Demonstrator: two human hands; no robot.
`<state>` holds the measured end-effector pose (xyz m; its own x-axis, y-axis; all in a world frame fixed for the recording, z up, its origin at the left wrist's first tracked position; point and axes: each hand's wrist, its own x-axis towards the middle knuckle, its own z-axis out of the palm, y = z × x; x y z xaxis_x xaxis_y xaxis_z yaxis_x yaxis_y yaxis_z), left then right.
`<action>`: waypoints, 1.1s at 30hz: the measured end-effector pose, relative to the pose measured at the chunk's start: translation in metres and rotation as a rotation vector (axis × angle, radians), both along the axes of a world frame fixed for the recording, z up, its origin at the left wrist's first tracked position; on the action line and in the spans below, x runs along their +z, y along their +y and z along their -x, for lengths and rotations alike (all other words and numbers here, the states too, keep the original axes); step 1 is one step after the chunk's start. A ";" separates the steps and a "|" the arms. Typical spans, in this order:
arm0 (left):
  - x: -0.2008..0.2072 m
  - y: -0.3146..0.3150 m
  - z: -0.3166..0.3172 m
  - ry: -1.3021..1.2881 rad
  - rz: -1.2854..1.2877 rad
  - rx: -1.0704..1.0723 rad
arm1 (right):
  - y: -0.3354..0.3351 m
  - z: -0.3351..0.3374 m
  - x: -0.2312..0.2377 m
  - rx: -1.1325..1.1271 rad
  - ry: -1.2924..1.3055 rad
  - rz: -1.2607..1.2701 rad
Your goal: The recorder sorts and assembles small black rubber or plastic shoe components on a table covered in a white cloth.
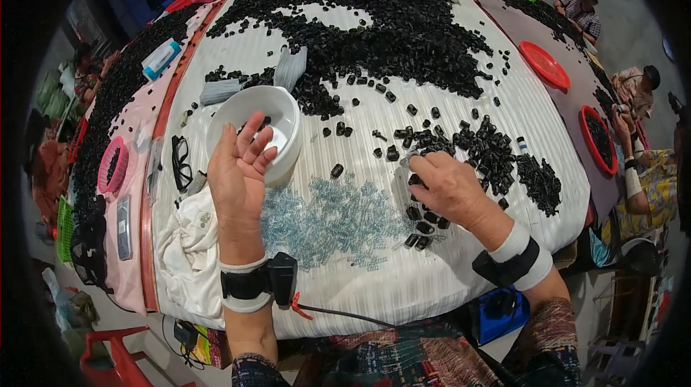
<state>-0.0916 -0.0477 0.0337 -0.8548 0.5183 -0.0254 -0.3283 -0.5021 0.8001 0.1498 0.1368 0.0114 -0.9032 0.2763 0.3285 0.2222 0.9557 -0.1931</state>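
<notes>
My left hand (240, 167) is palm up with its fingers apart, nothing showing in it, in front of a white plastic bowl (289, 135). Some dark pieces show inside the bowl, partly hidden by the hand. My right hand (450, 185) is closed in a pinch at the near edge of a loose heap of small black plastic parts (486, 149); what its fingertips hold is hidden. Between the hands, small pale-blue metal springs (335, 221) lie spread on the white striped cloth (331, 301). Several loose black parts lie under and beside the right hand.
A big black heap (374, 20) covers the far table. At right are slim black pieces (540, 184) and red trays (545, 65). At left lie black-framed glasses (181, 162), a white cloth (191, 250) and grey bundles (291, 69). Other people sit around the neighbouring tables.
</notes>
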 end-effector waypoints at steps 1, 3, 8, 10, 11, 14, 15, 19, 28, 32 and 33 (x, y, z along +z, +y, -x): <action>0.001 0.001 -0.002 0.015 0.006 -0.020 | 0.000 0.002 -0.004 -0.010 -0.028 -0.008; 0.004 0.002 -0.006 0.016 0.007 -0.018 | 0.000 0.007 -0.009 -0.015 -0.034 -0.029; 0.003 0.004 -0.019 0.039 0.102 -0.102 | -0.001 0.013 -0.011 -0.028 0.012 0.003; -0.004 0.005 -0.029 0.061 0.119 -0.190 | -0.002 0.016 -0.007 -0.008 0.037 0.014; -0.008 0.006 -0.034 0.082 0.135 -0.286 | -0.005 0.016 0.000 0.035 0.136 0.059; -0.010 0.013 -0.048 0.075 0.242 -0.487 | -0.016 0.023 0.020 0.159 0.281 0.106; -0.009 0.014 -0.053 0.072 0.243 -0.490 | -0.021 0.025 0.025 0.233 0.328 0.105; -0.010 0.017 -0.065 -0.011 0.204 -0.683 | -0.034 0.037 0.036 0.374 0.394 0.089; -0.021 0.015 -0.057 -0.022 0.197 -0.580 | -0.024 0.036 0.023 0.279 0.409 0.143; -0.022 0.013 -0.057 -0.078 0.188 -0.538 | -0.018 0.026 0.008 0.183 0.187 0.119; -0.026 0.013 -0.058 -0.086 0.187 -0.545 | -0.018 0.025 0.003 0.182 0.187 0.115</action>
<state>-0.0340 -0.0348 0.0082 -0.4568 0.8628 -0.2166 -0.5674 -0.0950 0.8179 0.1245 0.1184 0.0142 -0.8683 0.1599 0.4696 -0.0010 0.9460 -0.3241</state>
